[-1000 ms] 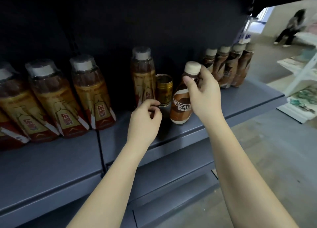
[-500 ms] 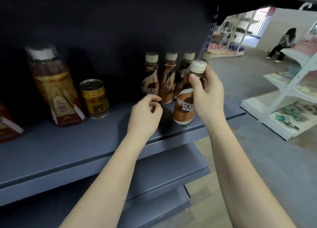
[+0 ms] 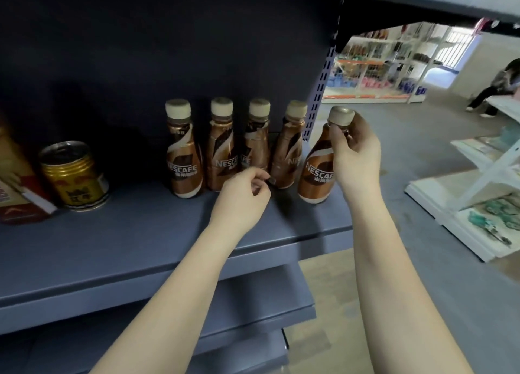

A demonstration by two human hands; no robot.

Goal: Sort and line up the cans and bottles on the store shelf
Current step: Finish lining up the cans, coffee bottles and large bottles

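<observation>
- At the right end of the grey shelf (image 3: 146, 233): brown Nescafe bottle (image 3: 316, 174) with cream cap, tilted, base touching or just over the board — cannot tell which.
- Gripped at the neck by right hand (image 3: 355, 154), fingers wrapped under the cap.
- Beside it, to the left: row of four matching bottles (image 3: 233, 148), upright against the back panel.
- Left hand (image 3: 242, 196) loosely curled, holding nothing, just before the row.
- Gold can (image 3: 73, 175) further left, apart from the row.
- Bare board between can and row; shelf edge just right of the held bottle.
</observation>
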